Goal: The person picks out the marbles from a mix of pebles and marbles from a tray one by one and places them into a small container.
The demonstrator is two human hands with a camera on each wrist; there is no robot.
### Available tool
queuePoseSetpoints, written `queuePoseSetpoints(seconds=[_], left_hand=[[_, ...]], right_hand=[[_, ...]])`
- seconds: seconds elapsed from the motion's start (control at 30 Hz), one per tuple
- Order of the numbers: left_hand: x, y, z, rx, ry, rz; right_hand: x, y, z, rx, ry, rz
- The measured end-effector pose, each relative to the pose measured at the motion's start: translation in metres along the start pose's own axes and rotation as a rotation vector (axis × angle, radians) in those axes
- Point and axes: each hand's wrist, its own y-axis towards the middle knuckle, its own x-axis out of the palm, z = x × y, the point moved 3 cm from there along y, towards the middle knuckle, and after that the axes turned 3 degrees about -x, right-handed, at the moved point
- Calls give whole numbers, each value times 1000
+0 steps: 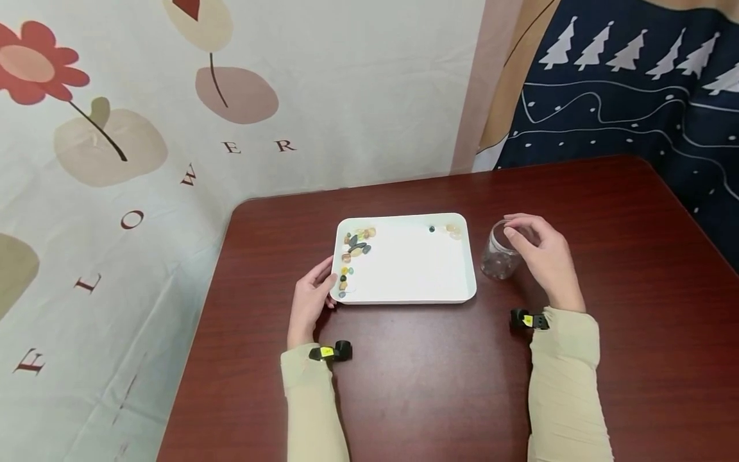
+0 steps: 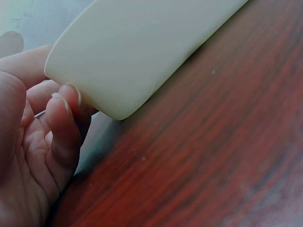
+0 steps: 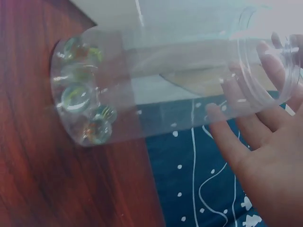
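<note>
My left hand [image 1: 308, 301] grips the near left corner of a white tray [image 1: 410, 276], thumb on the rim; the left wrist view shows fingers curled at its edge. Small coloured stones [image 1: 356, 247] lie along the tray's left side. A dark bead [image 1: 432, 229] and pale yellowish pieces [image 1: 453, 230] are near its far right corner. Right of the tray stands a clear jar [image 1: 498, 256], with several glass marbles [image 3: 76, 97] on its bottom. My right hand [image 1: 543, 253] is at the jar's mouth, thumb and forefinger apart over the rim, nothing visible between them.
The tray and jar stand on a dark reddish-brown table [image 1: 427, 378]. A pale curtain [image 1: 358, 96] with flower prints hangs behind and to the left. Navy cloth [image 1: 623, 109] with white trees hangs at the far right corner.
</note>
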Motion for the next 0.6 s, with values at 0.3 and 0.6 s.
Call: queuePoseSetpoints(seconds=[0.3,0.6], left_hand=[[-1,0,0,6,7,-4],[-2,-2,2,-3,-4,1]], right_hand=[[-2,-1,-17,-64,129,154],[5,-2,-35,-120,152,180]])
